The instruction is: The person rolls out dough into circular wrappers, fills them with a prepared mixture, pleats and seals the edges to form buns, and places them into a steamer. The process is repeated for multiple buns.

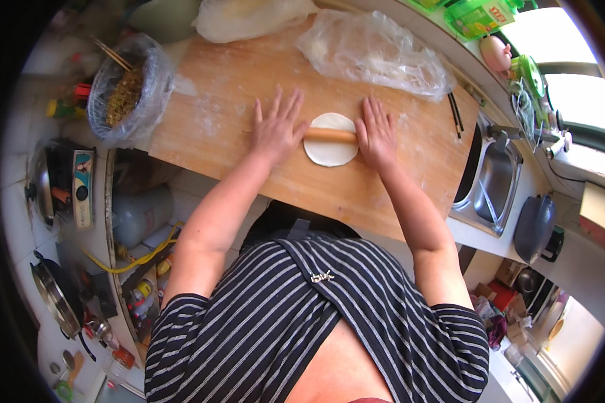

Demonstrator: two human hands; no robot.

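On the wooden board (327, 189) lies a round, flat sheet of white dough (331, 155). A wooden rolling pin (330, 134) crosses the dough from left to right. My left hand (277, 126) lies flat over the pin's left end, its fingers stretched out and spread; a thin tip of the pin shows beyond it. The pin's right end is hidden by my right hand (378, 128), which also lies flat, fingers extended. Neither hand has its fingers wrapped around the pin. White flour dusts the board in patches.
At the left stands a plastic-lined bowl (154, 83) of filling (125, 98) with chopsticks (112, 54). A clear plastic bag (378, 58) lies across the board's far side. Dark chopsticks (455, 115) are near the right edge, beside a steel sink (496, 179).
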